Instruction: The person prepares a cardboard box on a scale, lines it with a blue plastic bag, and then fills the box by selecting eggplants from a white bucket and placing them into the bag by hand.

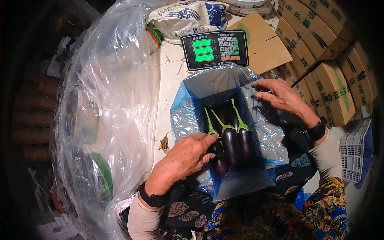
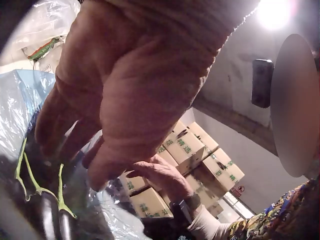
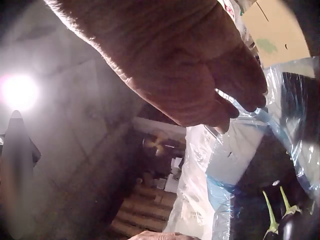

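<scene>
Several dark purple eggplants (image 1: 231, 144) with green stems lie in a carton lined with a blue plastic bag (image 1: 182, 106). My left hand (image 1: 182, 158) reaches over the left side of the carton. Its fingertips overlap the crown of the leftmost eggplant in the head view, and in the left wrist view the fingers hang loosely, with gaps between them. At the upper right of the bag my right hand (image 1: 282, 96) has its fingers extended at the spread film. The right wrist view shows a strip of blue film between its thumb and fingers (image 3: 255, 95).
A digital scale display (image 1: 216, 50) with lit green numbers stands behind the carton. A large clear plastic sheet (image 1: 108, 88) fills the left. Printed cartons (image 1: 332, 88) are stacked at right, near a white plastic crate (image 1: 354, 152). A white sack (image 1: 186, 20) lies at the back.
</scene>
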Motion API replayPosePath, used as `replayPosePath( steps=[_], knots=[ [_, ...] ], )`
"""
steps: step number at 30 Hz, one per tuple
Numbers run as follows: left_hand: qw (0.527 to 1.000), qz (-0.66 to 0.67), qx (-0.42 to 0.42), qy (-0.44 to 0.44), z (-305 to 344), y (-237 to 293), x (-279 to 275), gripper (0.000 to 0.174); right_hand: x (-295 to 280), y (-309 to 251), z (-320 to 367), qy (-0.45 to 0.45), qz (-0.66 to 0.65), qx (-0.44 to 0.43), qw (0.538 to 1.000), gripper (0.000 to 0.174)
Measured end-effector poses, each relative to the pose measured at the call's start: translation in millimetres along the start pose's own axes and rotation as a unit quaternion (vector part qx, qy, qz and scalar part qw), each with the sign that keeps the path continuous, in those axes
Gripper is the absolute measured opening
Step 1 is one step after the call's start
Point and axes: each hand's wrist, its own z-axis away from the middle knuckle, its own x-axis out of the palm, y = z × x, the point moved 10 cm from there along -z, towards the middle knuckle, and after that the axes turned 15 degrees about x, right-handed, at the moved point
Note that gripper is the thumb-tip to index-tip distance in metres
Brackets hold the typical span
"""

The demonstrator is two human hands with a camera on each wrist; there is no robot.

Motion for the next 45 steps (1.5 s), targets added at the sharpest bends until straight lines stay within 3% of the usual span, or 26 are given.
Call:
replayPosePath(
  steps=[3,12,15,17,20,22,24,26,28,32,34,35,37,38,42,43,45],
  knots=[
    [1.0,0.012,0.003,0.01,-4,3,-3,0.041,1,0,-1,-0.01,-0.015,-0.009,1.0,0.036],
    [0.999,0.007,0.009,0.035,2,7,-23,0.046,15,-1,0,-0.018,0.021,-0.048,0.998,0.035],
    [0.995,-0.026,0.046,0.087,18,9,-43,0.048,24,-5,1,-0.022,0.041,-0.038,0.998,0.033],
    [0.989,0.061,-0.018,0.131,38,-4,-64,0.049,24,-16,3,-0.054,0.052,0.0,0.997,0.033],
    [0.919,0.266,-0.111,0.269,100,-19,-85,0.048,30,-23,8,0.015,0.084,-0.118,0.989,0.033],
    [0.895,0.261,-0.138,0.333,161,-38,-88,0.044,46,-7,-2,-0.037,0.076,-0.084,0.993,0.035],
    [0.863,0.223,-0.217,0.398,243,-53,-76,0.045,58,-8,-4,-0.102,0.072,-0.051,0.991,0.037],
    [0.784,0.225,-0.311,0.488,335,-57,-46,0.046,71,-1,-4,-0.144,0.059,-0.046,0.987,0.041],
    [0.694,0.242,-0.366,0.571,430,-54,1,0.044,74,4,-2,-0.123,0.107,-0.016,0.987,0.042],
    [0.497,0.246,-0.483,0.678,607,-34,166,0.036,103,9,-11,-0.212,0.085,0.003,0.974,0.042],
    [0.443,0.255,-0.518,0.686,639,-5,243,0.024,112,14,-18,-0.224,0.083,-0.001,0.971,0.042],
    [0.465,0.224,-0.543,0.662,643,12,268,0.019,112,16,-23,-0.202,0.112,-0.018,0.973,0.043],
    [0.399,0.235,-0.565,0.683,648,32,330,0.01,121,17,-29,-0.221,0.106,-0.012,0.969,0.045],
    [0.308,0.274,-0.555,0.723,650,38,368,0.007,124,18,-32,-0.231,0.103,-0.008,0.967,0.047],
    [0.324,0.229,-0.618,0.679,645,44,410,0.011,130,16,-39,-0.228,0.107,-0.013,0.968,0.046],
    [0.347,0.224,-0.636,0.652,655,37,426,0.014,129,21,-41,-0.223,0.091,-0.015,0.97,0.045],
    [0.448,0.043,-0.676,0.583,660,34,407,0.018,129,20,-41,-0.22,0.092,-0.018,0.971,0.045]
  ],
)
